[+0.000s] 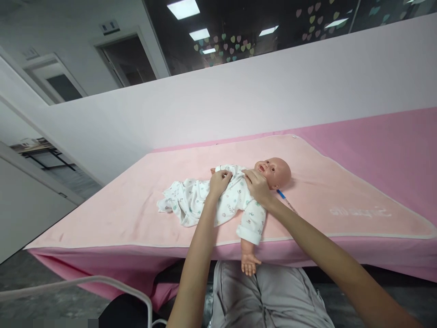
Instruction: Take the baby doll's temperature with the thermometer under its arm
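Observation:
A baby doll (280,173) lies on its back, its head to the right and one arm hanging over the near edge. It wears a white patterned baby outfit (228,205). My left hand (220,182) is closed at the chest of the outfit, its fingertips pinching the cloth. Near the collar, just below the doll's chin, my right hand (256,183) has thumb and fingers closed on the fabric. What exactly lies between the fingertips is too small to see. The lower part of the outfit lies loose and crumpled to the left.
A thin stick with a blue end (281,194) lies beside the doll's head, partly behind my right forearm. Under the doll is a peach mat (136,205) over a pink table cover (392,150). A white wall (221,105) borders the far side.

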Demonstrator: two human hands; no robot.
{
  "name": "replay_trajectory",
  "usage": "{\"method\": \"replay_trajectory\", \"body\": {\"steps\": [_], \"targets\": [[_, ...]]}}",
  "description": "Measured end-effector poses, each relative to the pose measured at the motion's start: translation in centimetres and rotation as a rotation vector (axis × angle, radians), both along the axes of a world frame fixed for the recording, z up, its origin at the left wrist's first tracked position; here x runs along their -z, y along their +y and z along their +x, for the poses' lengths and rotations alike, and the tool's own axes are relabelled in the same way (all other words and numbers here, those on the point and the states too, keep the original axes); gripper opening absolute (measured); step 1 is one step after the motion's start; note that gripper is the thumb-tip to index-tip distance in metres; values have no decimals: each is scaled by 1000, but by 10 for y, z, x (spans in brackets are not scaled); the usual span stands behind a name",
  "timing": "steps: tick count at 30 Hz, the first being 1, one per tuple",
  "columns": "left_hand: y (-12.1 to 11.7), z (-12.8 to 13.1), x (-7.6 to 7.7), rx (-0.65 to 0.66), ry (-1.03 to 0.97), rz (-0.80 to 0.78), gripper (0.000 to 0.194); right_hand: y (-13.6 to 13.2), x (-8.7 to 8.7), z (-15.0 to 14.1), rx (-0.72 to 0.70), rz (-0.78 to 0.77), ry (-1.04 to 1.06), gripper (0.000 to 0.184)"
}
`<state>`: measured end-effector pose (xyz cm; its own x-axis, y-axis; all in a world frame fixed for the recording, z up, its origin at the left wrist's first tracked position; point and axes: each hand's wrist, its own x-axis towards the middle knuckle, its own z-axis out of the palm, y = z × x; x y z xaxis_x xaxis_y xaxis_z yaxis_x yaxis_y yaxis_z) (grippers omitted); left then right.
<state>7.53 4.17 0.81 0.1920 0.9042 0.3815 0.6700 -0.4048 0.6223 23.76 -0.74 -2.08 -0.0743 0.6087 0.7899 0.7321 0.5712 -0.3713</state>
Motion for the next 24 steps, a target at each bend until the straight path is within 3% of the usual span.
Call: {"method": "replay_trajectory", "body": {"steps": [6,24], "targets": [[-1,1,0,-1,6,3,33,1,-5,0,-97,-58,-81,26],[-2,0,-1,9,7,8,33,-3,-9,-4,-44,-106,13,25]]}}
